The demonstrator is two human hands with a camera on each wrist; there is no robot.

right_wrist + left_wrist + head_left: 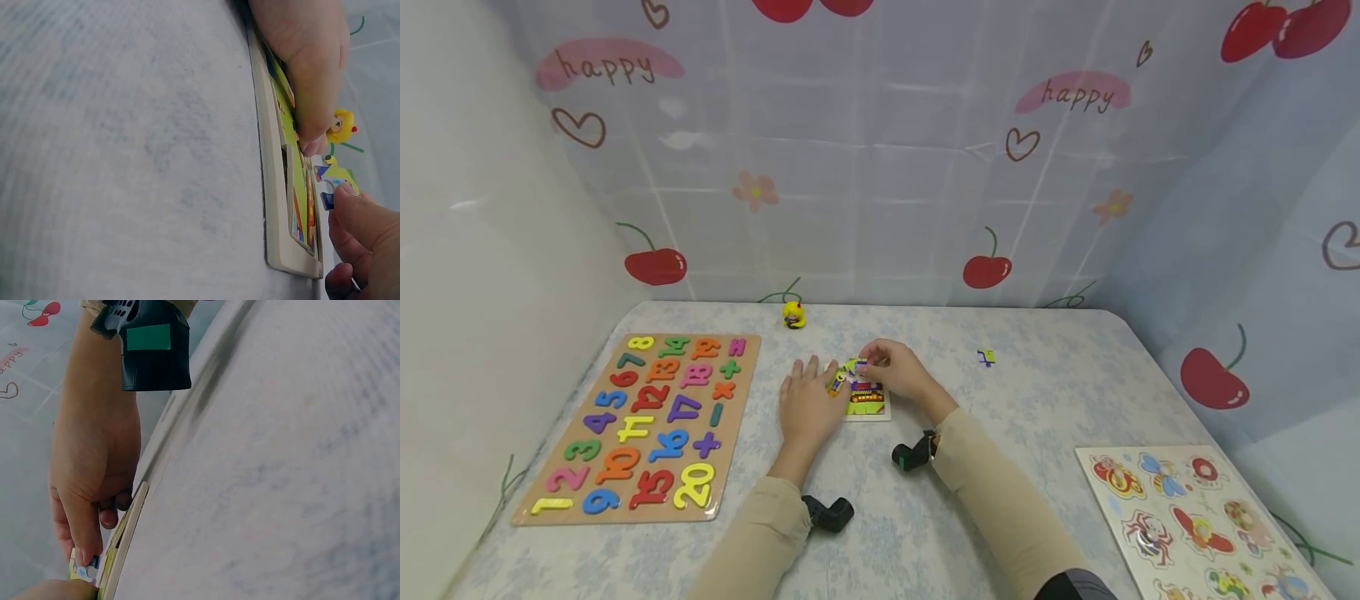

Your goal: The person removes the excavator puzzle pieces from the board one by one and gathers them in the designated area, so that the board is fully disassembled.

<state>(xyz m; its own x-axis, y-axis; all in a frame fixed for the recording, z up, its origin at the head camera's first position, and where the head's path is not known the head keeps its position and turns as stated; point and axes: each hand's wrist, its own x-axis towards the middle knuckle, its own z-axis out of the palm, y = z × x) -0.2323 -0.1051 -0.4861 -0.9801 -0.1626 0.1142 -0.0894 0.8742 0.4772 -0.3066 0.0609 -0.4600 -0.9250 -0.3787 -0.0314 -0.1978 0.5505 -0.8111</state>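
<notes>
A small wooden jigsaw puzzle [868, 409] in a pale tray lies on the table between both hands, partly hidden by them. My left hand [808, 406] rests over its left side, fingers spread and fairly straight. In the right wrist view, the left thumb [312, 145] presses on the pieces. At the puzzle's upper right, my right hand [901, 371] pinches a puzzle piece [340, 178] between thumb and fingers. This yellow, white and blue piece is tilted up at the tray's edge; whether it touches the tray I cannot tell. Another loose puzzle piece [987, 357] lies to the right.
To the left lies a wooden number board [730, 458] with coloured digits. A board with insect pictures [1101, 467] lies at the front right. One small yellow-haired figurine [793, 315] stands near the table's back edge. Each wrist wears a black camera mount [831, 514].
</notes>
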